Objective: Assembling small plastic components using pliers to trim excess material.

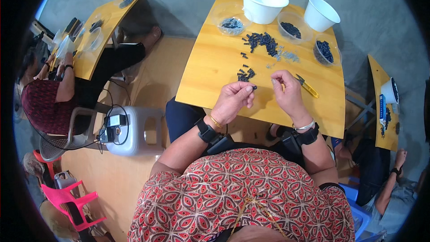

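My left hand point(233, 101) pinches a small black tube-like piece point(255, 88) between thumb and forefinger over the near part of the yellow table point(201, 76). Beside it, my right hand point(288, 90) is closed with its fingertips together; what they hold, if anything, is too small to make out. A little pile of black pieces point(245, 75) lies just beyond my left hand. Farther back sits a larger heap of black pieces point(264, 44), with small pale grey bits point(287, 55) to its right. Yellow-handled thread snips point(308, 87) rest right of my right hand.
Two white tubs point(264, 2) point(321, 13) stand at the far edge. Transparent bowls hold grey bits point(232, 23) and black pieces point(291, 30) point(324, 51). People work at side tables point(112, 15) point(380, 107). A white stool point(143, 130) carries cabled devices; a pink chair point(74, 201) stands lower left.
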Motion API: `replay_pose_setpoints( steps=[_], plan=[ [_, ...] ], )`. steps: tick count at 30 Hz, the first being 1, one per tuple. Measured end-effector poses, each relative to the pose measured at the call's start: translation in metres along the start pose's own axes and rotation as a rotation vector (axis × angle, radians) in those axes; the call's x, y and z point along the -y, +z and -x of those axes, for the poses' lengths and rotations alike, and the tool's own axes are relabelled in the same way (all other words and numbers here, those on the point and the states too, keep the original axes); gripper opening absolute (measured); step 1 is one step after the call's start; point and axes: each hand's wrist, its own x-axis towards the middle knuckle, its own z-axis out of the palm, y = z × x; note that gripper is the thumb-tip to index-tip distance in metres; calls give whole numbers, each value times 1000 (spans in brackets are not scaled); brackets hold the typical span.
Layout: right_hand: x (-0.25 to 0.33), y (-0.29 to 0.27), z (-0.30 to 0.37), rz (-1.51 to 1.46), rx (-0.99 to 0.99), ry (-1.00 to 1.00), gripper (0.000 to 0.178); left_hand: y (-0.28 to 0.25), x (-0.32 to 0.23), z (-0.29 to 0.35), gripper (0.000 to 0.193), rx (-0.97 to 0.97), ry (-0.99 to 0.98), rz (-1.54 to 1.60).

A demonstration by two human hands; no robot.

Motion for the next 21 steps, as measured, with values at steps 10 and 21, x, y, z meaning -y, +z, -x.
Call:
replay_pose_setpoints(
  steps=[10, 21],
  plan=[
    [-47, -11, -4, -314, 42, 316, 7, -4, 2, -2, 16, -1, -1, 63],
    [24, 5, -3, -133, 154, -45, 11, -1, 2, -3, 14, -59, 2, 7]
  ],
)
